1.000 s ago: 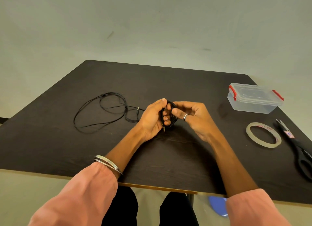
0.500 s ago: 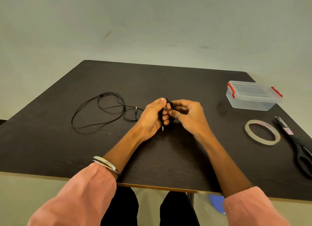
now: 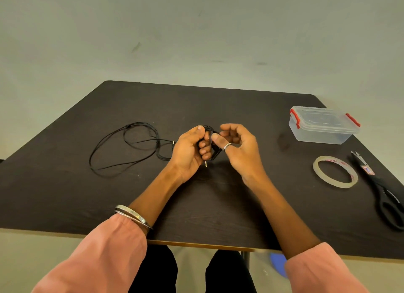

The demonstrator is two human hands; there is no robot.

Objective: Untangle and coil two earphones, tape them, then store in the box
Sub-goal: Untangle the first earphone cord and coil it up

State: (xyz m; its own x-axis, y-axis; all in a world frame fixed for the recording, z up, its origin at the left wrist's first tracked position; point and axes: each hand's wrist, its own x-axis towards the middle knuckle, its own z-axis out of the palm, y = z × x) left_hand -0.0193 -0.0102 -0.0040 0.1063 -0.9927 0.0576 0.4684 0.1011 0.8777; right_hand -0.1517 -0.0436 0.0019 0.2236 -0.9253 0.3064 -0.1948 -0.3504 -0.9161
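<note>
Coiling of the first earphone (image 3: 213, 149) is judged nearly done: it is clenched in the left hand (image 3: 189, 149), just right of the loose earphone (image 3: 129, 148); right hand (image 3: 239, 148) fingers are curled, grasp unclear. Tape (image 3: 335, 171) is needed next.

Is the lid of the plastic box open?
No, the clear box sits on the table with its lid down flat and red clips at both ends.
</note>
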